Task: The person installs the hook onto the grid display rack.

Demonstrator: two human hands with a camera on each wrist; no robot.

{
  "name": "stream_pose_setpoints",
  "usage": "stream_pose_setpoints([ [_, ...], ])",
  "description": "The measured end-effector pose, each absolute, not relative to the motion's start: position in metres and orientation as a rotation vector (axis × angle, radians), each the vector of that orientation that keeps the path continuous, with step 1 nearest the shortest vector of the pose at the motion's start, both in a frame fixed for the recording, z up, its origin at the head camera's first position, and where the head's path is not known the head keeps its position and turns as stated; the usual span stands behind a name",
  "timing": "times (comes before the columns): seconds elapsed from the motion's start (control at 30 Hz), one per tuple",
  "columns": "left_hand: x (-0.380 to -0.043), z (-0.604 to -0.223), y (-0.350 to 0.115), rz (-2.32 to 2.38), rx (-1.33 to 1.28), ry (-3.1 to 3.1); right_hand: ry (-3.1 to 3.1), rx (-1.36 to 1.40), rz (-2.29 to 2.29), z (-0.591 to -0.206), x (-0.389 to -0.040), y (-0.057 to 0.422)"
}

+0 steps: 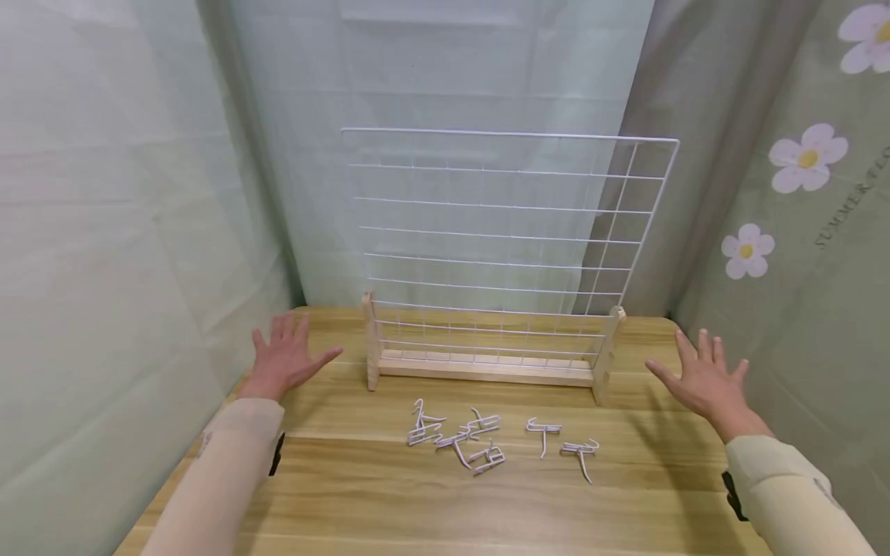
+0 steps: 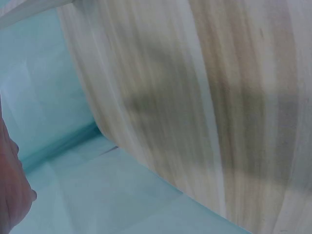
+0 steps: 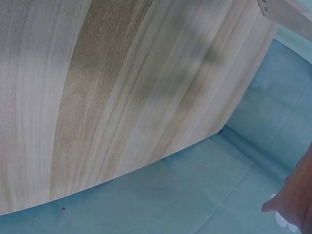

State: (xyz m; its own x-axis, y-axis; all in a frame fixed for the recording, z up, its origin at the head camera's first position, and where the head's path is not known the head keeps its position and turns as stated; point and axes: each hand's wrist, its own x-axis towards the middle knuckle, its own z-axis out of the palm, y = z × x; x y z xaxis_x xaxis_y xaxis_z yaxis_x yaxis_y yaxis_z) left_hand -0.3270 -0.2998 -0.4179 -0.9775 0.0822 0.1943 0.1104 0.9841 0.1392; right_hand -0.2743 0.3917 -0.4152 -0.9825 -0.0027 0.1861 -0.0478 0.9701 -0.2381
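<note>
My left hand is spread with straight fingers over the left side of the table, holding nothing. On the other side my right hand is spread the same way, also with nothing in it. Between them a white wire grid stands upright in a wooden base. Several white wire hooks lie on the table in front of it: a loose cluster with one hook at its middle, and two apart to the right, a hook and another hook. Each wrist view catches only part of its hand at the edge.
The wood-grain table has rounded far corners. Pale green curtains enclose it at the left and back, and a flowered curtain hangs along the right. The base's uprights rise at both ends of the grid.
</note>
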Motion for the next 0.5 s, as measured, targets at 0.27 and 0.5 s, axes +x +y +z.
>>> stream_pose_setpoints([
  [0.27,-0.335,-0.412,-0.294,-0.219,-0.170,-2.904,-2.928,0.042,0.359,-0.412,-0.274,0.384],
  [0.5,-0.343,-0.401,-0.285,-0.252,-0.189,-2.914,-2.930,0.030,0.370,-0.412,-0.275,0.379],
])
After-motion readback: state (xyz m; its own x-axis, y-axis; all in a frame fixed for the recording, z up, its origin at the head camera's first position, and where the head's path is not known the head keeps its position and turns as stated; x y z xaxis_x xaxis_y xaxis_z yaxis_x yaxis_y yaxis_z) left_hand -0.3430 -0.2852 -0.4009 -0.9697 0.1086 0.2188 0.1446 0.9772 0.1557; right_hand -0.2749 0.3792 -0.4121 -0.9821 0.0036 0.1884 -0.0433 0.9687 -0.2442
